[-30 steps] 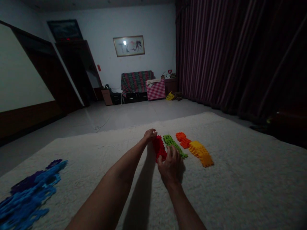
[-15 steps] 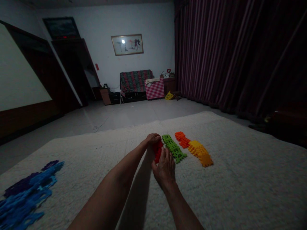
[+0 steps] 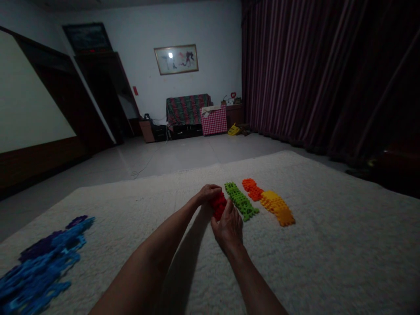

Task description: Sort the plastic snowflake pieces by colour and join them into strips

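Observation:
Several red interlocking toy pieces (image 3: 218,205) lie in a stack between my two hands. At the far end of the stack is my left hand (image 3: 210,192), its fingers curled around the red pieces. My right hand (image 3: 228,222) grips the near end, thumb on the left side and fingers on the right. Just right of the red pieces lies a row of green pieces (image 3: 241,201). Beyond it are orange pieces (image 3: 252,189) and an overlapping row of yellow pieces (image 3: 277,208). My fingers hide part of the red stack.
A pale textured blanket (image 3: 311,253) lies under everything. On its left side are a heap of blue pieces (image 3: 42,271) and some purple pieces (image 3: 42,246). Past the blanket's far edge is a tiled floor (image 3: 183,153). Dark curtains (image 3: 295,74) hang on the right.
Both hands stay on the red pieces; my right fingers have drawn in and more of the stack's top shows. The whole view has shifted slightly.

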A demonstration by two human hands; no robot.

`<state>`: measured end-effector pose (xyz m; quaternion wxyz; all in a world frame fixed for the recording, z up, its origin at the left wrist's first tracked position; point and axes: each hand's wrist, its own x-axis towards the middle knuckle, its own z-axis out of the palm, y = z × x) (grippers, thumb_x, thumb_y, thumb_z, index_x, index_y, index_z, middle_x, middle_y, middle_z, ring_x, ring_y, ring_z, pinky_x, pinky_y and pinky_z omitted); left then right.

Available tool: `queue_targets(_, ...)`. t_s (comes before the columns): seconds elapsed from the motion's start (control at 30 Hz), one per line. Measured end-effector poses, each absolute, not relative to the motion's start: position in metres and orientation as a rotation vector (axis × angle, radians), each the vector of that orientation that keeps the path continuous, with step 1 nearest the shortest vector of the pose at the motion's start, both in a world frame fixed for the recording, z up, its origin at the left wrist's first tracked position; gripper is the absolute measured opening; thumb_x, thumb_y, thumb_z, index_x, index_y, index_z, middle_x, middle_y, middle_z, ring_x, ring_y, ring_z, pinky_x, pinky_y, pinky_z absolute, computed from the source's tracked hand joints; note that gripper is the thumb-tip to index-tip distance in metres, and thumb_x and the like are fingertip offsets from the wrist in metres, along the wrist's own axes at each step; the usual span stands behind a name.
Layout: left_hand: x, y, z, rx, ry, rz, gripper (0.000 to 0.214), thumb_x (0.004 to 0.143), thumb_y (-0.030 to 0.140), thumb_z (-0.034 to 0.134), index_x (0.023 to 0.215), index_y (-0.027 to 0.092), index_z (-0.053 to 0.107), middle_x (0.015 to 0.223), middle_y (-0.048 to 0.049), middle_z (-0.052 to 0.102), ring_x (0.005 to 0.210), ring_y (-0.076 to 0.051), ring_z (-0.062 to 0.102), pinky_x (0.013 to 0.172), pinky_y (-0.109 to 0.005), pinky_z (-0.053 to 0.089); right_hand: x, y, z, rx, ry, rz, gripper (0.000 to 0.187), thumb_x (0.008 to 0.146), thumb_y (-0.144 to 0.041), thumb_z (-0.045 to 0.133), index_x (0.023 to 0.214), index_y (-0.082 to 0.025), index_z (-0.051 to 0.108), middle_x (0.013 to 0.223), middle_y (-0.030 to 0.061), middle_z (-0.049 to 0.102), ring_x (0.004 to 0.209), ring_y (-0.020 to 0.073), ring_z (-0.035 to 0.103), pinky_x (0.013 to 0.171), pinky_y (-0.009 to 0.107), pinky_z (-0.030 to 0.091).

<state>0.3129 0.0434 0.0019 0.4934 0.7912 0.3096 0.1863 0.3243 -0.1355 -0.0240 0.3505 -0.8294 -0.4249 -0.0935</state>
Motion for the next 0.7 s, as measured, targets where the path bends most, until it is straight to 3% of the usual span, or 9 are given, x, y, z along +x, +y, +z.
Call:
queue_targets(0.17, 0.300, 0.034, 0.004, 1.838, 0.661, 0.453, 0.042, 0.082, 0.038, 0.065, 0.111, 0.009, 0.071, 0.092, -0.0089, 0.074, 0.079, -0.016, 0.065, 0.081, -0.031, 0.052, 0.325, -0.134, -0.025, -2.173, -1.119, -0.228, 0.076, 0.081, -0.027, 0.059, 0.145, -0.001, 0.028, 0.131, 0.0254, 0.056, 0.120, 0.0336, 0.053, 0.100, 0.042, 0.039)
queue_targets(0.43, 0.287, 0.014, -0.001, 1.729, 0.660, 0.573, 0.047, 0.084, 0.033, 0.064, 0.126, 0.010, 0.062, 0.119, -0.0131, 0.069, 0.100, -0.019, 0.065, 0.093, -0.032, 0.050, 0.328, -0.133, -0.022, -2.169, -1.180, -0.188, 0.078, 0.078, -0.022, 0.059, 0.147, -0.004, 0.026, 0.133, 0.0230, 0.055, 0.118, 0.0314, 0.055, 0.099, 0.040, 0.039)
queue_targets(0.7, 0.267, -0.006, 0.004, 1.645, 0.872, 0.674, 0.036, 0.085, 0.022, 0.058, 0.119, 0.010, 0.066, 0.097, -0.0084, 0.074, 0.081, -0.015, 0.066, 0.080, -0.027, 0.054, 0.325, -0.133, -0.024, -2.115, -1.267, -0.134, 0.079, 0.078, -0.031, 0.062, 0.147, -0.012, 0.029, 0.120, 0.0176, 0.060, 0.108, 0.0305, 0.058, 0.090, 0.041, 0.040)
